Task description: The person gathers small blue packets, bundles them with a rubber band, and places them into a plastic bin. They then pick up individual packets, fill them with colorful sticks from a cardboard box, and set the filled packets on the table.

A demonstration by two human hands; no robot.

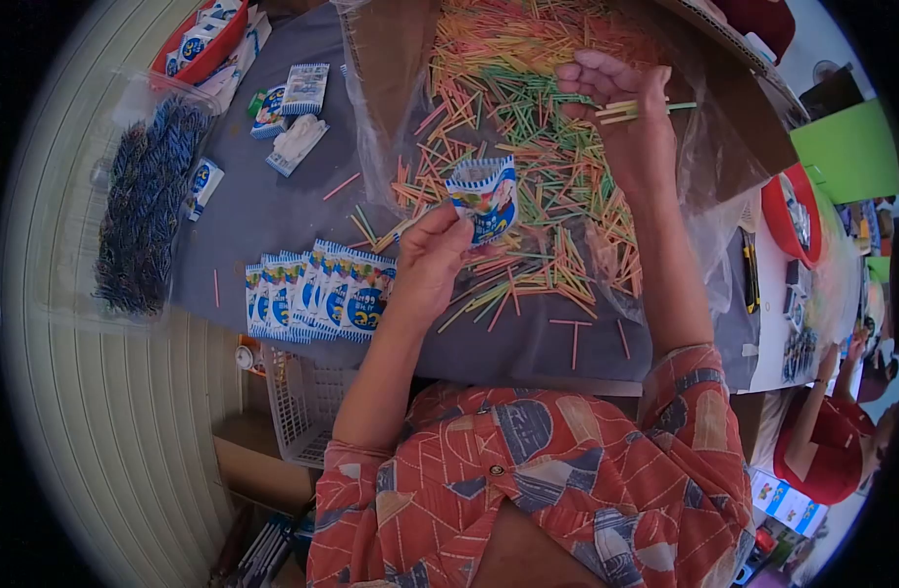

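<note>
My left hand [435, 245] pinches a small blue-and-white printed packet [489, 203] by its lower left side. The packet's striped top end points upward and looks parted. A few short yellow-green sticks [621, 111] lie across the palm of my right hand [631, 122], held under the thumb while the fingers curl. That hand is above a large heap of thin coloured sticks [538, 127] in orange, pink, green and yellow. Left of my left forearm, several similar packets [347, 294] lie overlapping in a row on the grey cloth [302, 211].
A cardboard box [739, 108] with clear plastic lining surrounds the heap. On the left are a clear tray of dark twisted strands [146, 201], loose packets [305, 88] and a red basket [236, 39]. A white crate [298, 392] stands below the table edge. Another person [827, 436] is at far right.
</note>
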